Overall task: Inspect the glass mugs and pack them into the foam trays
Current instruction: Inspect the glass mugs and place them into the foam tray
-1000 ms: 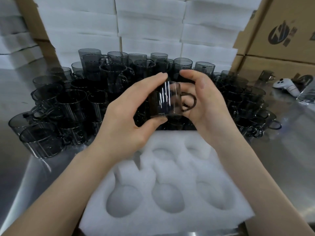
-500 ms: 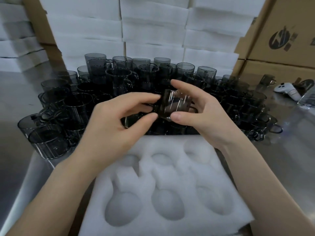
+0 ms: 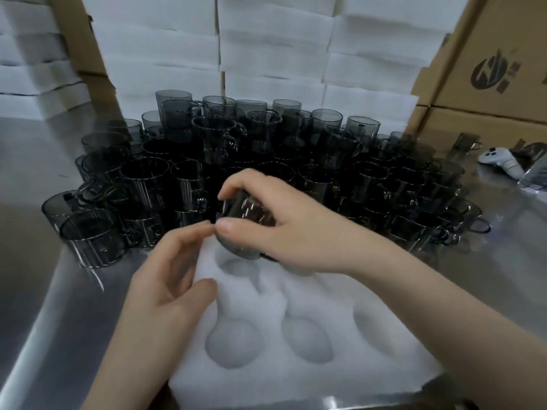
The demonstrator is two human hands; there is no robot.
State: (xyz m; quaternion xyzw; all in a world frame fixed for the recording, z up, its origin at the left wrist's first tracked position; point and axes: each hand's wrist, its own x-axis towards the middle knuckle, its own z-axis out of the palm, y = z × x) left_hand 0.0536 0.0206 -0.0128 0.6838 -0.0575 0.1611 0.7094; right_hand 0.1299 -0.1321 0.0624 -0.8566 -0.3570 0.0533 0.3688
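Right hand (image 3: 299, 232) front and centre, with the fingers curled over the top and the thumb pressed in from the near side. That's a firm clamp on a small smoky-grey glass mug (image 3: 245, 226). The mug sits tilted in that grip, low over the far-left pocket of the white foam tray with round pockets (image 3: 384, 344). Whether its lower edge touches the foam, I cannot tell.

Left hand (image 3: 171, 279) grips nothing. Its fingers are loosely bent and spread apart, the forefinger tip up against the right thumb, just beside the mug's near edge. The left thumb is down low by the foam.

Two more round pockets lie nearer than that left thumb, and another sits under the right forearm.

Past the right fingertips there's a packed crowd of dark glass mugs (image 3: 183, 184), some stacked at the back, handles poking out at the sides. It all stands on a brushed-metal table (image 3: 35, 291), which runs out to the left of the left knuckles.

Farther beyond the fingertips rise stacks of white foam slabs (image 3: 275, 54). Out to the right of the right forearm are brown cardboard boxes with a dark logo (image 3: 488, 78). Below them, a white handheld controller (image 3: 500, 162) lies on the metal, well apart from both hands.
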